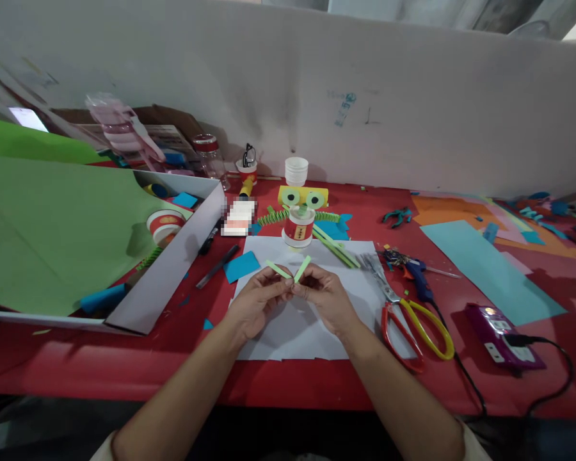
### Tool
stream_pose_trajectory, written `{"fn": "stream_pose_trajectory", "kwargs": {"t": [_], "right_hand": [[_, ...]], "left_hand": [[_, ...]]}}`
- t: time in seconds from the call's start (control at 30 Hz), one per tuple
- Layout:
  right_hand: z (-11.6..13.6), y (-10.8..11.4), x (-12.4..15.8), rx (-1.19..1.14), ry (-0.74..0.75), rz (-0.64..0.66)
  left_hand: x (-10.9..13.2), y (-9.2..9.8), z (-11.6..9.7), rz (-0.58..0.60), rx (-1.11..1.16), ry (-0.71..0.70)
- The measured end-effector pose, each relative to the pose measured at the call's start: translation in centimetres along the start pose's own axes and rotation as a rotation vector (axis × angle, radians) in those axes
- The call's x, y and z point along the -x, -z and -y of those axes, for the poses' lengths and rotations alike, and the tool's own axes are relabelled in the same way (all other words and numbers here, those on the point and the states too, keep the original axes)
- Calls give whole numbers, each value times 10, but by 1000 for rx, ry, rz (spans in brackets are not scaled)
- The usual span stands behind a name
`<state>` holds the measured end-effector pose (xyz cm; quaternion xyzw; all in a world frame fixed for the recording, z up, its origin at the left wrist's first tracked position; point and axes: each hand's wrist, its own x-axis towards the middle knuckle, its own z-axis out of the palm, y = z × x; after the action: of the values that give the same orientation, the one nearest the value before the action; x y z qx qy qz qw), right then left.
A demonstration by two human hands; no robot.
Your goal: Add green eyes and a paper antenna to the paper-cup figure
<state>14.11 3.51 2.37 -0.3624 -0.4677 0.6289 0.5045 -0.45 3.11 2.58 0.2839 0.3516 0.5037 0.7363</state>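
From my remote station I log: left hand (259,303) and right hand (324,298) both in fingertip pinches on light-green paper strips (303,267) forming a V; cannot tell if folded or joined. Position: over white paper (283,333), red tabletop (182,365), near the paper-cup figure (299,229). Scissors (392,296) lie right.

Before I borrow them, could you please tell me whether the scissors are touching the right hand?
Apart: the head view shows white paper between the right hand and the scissors.
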Motion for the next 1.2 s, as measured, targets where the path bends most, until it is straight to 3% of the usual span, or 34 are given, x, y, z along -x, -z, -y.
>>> {"fn": "stream_pose_trajectory", "kwargs": {"t": [0.53, 0.83, 1.2], "right_hand": [[-5, -2, -1, 3, 35, -116], [-8, -3, -1, 166, 88, -202], [1, -6, -4, -9, -106, -286]], "left_hand": [[-6, -6, 3, -190, 94, -121], [-5, -8, 8, -151, -49, -184], [-3, -8, 8, -96, -94, -198]]}}
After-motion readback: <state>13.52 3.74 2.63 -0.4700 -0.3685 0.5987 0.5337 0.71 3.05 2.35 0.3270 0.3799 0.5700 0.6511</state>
